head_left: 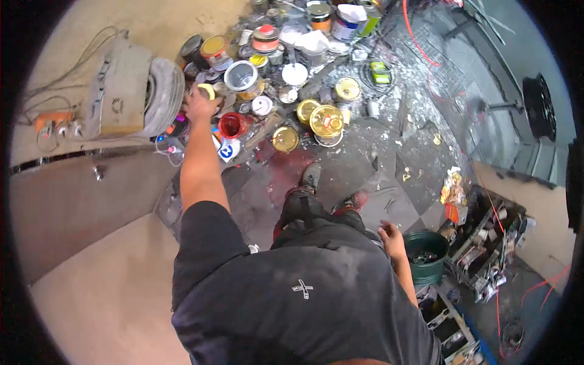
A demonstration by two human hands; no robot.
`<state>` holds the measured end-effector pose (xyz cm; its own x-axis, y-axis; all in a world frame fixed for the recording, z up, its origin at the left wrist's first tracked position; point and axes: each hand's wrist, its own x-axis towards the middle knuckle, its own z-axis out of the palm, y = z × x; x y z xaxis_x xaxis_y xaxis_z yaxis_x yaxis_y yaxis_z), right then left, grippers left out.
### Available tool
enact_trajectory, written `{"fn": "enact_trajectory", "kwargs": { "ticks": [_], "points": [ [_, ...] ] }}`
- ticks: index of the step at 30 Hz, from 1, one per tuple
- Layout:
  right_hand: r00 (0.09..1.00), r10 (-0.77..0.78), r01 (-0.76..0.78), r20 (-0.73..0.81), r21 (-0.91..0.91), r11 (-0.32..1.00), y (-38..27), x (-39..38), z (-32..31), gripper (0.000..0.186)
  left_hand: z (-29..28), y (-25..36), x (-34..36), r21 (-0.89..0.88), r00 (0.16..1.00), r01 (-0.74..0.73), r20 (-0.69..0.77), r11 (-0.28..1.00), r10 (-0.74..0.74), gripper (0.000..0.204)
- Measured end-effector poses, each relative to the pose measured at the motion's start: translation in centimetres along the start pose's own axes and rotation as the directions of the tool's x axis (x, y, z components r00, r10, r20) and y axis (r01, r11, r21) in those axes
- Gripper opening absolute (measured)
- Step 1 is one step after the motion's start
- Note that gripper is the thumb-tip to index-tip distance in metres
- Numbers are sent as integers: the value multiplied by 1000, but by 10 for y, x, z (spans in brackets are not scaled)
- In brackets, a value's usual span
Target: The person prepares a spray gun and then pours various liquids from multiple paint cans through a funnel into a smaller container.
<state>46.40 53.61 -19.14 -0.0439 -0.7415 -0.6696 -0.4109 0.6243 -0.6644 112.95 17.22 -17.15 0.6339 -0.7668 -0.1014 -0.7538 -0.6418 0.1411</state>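
Observation:
My left hand reaches out among paint cans with its fingers on a pale yellow round item, apparently gripping it. Near it are a red container, a clear bucket, a small white tub and gold-lidded cans. A bottle with a white and blue label lies below them. My right hand hangs by my side, its fingers loosely curled and apart, with nothing visible in them, near a green bin.
A coiled grey hose beside a box and a power strip with cables stand left. Several more cans crowd the back. A black wheel rim hangs right, above metal parts. Red hoses cross the stained floor.

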Motion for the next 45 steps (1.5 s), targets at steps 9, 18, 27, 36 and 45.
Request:
{"fn": "enact_trajectory", "kwargs": {
  "ticks": [9, 18, 27, 36, 45],
  "points": [
    [986, 146, -161, -75, -269, 950, 2, -7, -4, 48, -18, -26, -46, 294, 835, -445, -205, 846, 510, 98],
    [982, -77, 47, -171, -171, 984, -6, 7, -24, 48, -117, 34, -212, 187, 805, -547, -151, 816, 574, 107],
    [556, -824, 814, 114, -278, 510, -198, 1, -39, 111, -113, 179, -415, -488, 484, -759, 23, 432, 875, 102],
    [547, -836, 822, -45, -160, 546, -139, -50, -127, 122, -110, 263, -515, -628, 304, -730, 55, 270, 951, 72],
    [514, -850, 828, -113, -192, 526, -88, -66, -170, 118, -86, 303, -545, -590, 196, -787, 39, 180, 980, 15]
  ]
}}
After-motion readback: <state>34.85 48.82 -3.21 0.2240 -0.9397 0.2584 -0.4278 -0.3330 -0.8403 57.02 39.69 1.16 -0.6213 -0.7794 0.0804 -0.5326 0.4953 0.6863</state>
